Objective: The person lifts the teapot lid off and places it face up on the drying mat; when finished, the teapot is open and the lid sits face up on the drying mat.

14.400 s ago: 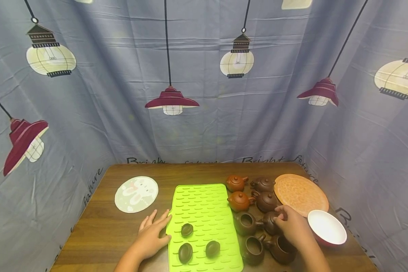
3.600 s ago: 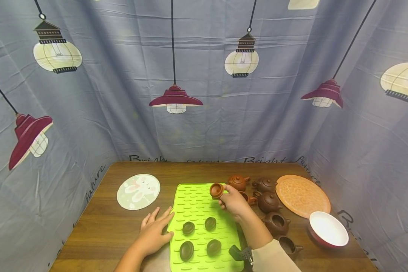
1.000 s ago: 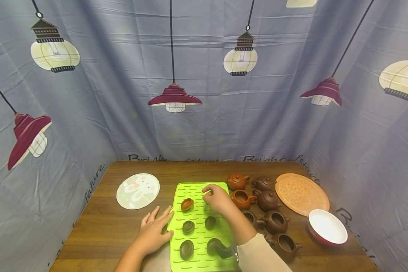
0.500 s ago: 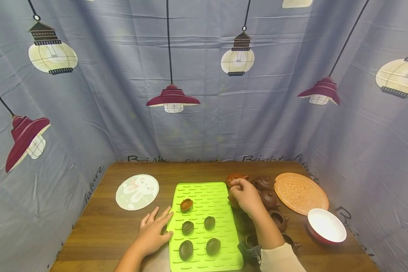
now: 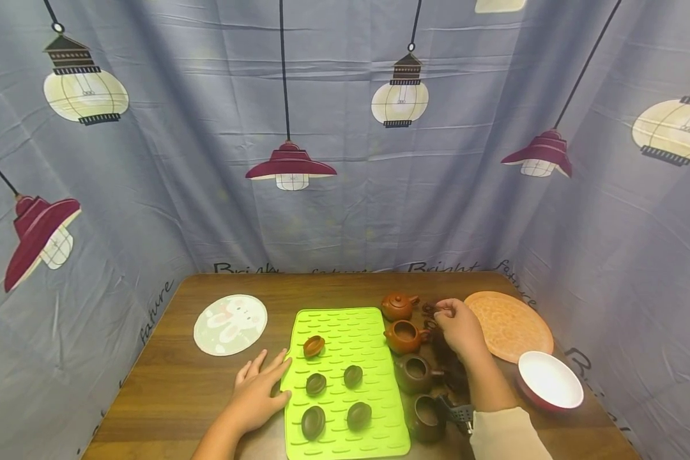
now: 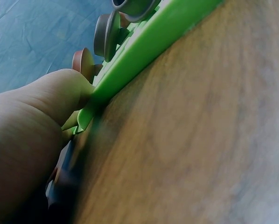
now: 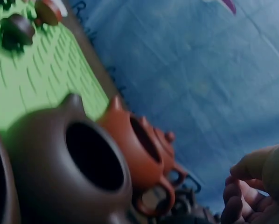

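My left hand lies spread at the left edge of a green ridged mat, its thumb touching the rim in the left wrist view. On the mat are one orange-red teapot lid and several dark brown lids. Over the dark teapots at the back right hovers my right hand, fingers loosely bent, nothing visible in them; it hides most of those pots. Left of it stand a lidded orange teapot, a lidless orange teapot and lidless brown teapots.
A round orange mat lies at the right, with a white bowl in front of it. A round rabbit-print mat is at the left of the wooden table. Patterned curtain hangs behind.
Since the earlier frames an orange-red lid has been set on the mat, leaving its teapot lidless. My right hand then moved right, over the dark teapots. The left hand stays put.
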Demonstrator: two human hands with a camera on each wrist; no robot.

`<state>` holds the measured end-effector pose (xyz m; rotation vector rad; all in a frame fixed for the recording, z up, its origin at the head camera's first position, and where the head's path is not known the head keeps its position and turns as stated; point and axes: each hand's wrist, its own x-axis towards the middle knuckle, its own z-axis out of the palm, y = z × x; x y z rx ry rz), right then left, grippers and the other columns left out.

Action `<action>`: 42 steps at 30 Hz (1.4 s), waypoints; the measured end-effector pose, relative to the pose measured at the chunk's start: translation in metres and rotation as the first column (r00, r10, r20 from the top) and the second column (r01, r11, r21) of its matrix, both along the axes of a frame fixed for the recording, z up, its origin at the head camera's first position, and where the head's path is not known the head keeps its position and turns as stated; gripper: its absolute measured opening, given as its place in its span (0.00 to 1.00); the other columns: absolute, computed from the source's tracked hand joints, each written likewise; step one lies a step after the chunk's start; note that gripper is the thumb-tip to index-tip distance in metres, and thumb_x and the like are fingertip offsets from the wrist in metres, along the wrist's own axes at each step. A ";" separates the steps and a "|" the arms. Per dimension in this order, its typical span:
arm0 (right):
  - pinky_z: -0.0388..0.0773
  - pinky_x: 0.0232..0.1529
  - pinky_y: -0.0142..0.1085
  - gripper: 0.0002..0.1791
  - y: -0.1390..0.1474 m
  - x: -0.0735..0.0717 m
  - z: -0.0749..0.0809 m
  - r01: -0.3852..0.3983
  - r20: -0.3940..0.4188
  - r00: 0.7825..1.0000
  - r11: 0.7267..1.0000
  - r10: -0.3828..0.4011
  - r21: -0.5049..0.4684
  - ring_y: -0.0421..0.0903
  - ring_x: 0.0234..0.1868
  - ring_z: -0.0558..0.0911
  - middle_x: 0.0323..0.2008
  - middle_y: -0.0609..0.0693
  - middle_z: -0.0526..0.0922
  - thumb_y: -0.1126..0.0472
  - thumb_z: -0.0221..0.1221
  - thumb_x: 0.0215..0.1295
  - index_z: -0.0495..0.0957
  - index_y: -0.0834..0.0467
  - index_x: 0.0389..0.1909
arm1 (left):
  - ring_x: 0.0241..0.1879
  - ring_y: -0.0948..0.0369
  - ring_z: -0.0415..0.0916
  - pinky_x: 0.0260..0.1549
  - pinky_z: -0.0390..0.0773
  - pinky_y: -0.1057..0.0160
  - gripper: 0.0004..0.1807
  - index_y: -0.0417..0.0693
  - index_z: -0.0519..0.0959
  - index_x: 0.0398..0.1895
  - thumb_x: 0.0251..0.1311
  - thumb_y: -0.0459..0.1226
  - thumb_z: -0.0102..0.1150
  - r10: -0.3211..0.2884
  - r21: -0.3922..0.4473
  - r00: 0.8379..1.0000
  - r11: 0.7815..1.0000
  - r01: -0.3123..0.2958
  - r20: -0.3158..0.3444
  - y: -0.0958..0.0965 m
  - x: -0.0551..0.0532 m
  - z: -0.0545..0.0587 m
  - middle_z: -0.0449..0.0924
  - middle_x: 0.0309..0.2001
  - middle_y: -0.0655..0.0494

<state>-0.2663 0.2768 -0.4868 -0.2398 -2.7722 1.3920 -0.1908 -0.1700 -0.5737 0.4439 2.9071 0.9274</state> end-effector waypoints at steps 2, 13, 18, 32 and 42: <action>0.81 0.51 0.50 0.21 0.008 -0.001 -0.004 0.018 0.014 1.000 1.000 -0.018 0.001 0.64 0.58 0.80 0.59 0.65 0.80 0.60 0.52 0.79 0.71 0.65 0.67 | 0.83 0.37 0.41 0.74 0.34 0.29 0.37 0.51 0.70 0.77 0.66 0.48 0.68 0.000 -0.001 1.000 1.000 0.000 -0.001 0.000 0.000 0.000 0.58 0.82 0.54; 0.79 0.42 0.48 0.20 0.025 -0.001 -0.011 0.082 0.009 0.996 0.994 -0.083 0.079 0.61 0.48 0.80 0.50 0.66 0.80 0.59 0.57 0.74 0.75 0.66 0.60 | 0.83 0.37 0.41 0.74 0.34 0.29 0.38 0.51 0.69 0.77 0.66 0.49 0.67 -0.007 -0.007 1.000 1.000 0.007 -0.003 0.001 -0.002 -0.002 0.58 0.82 0.54; 0.79 0.43 0.50 0.19 0.030 0.000 -0.012 0.069 0.020 0.997 0.990 -0.071 0.122 0.62 0.47 0.80 0.49 0.67 0.80 0.60 0.58 0.71 0.76 0.67 0.57 | 0.83 0.37 0.41 0.74 0.34 0.29 0.37 0.51 0.70 0.77 0.66 0.48 0.67 0.000 -0.010 1.000 1.000 0.000 -0.006 0.001 -0.002 -0.001 0.58 0.82 0.54; 0.77 0.48 0.54 0.16 0.035 0.007 -0.011 0.052 0.064 0.996 0.984 -0.064 0.172 0.63 0.48 0.79 0.52 0.69 0.82 0.60 0.57 0.68 0.80 0.66 0.50 | 0.83 0.38 0.42 0.75 0.34 0.31 0.37 0.54 0.70 0.77 0.67 0.50 0.66 0.009 -0.035 1.000 0.999 -0.009 -0.009 -0.001 -0.003 -0.001 0.58 0.82 0.57; 0.78 0.51 0.58 0.16 0.035 0.009 -0.011 0.053 0.074 0.995 0.986 -0.065 0.157 0.65 0.52 0.79 0.54 0.70 0.81 0.59 0.56 0.70 0.80 0.67 0.51 | 0.83 0.37 0.43 0.74 0.35 0.29 0.38 0.53 0.70 0.77 0.66 0.52 0.67 0.001 -0.025 1.000 1.000 -0.001 -0.015 -0.001 -0.002 -0.004 0.58 0.82 0.56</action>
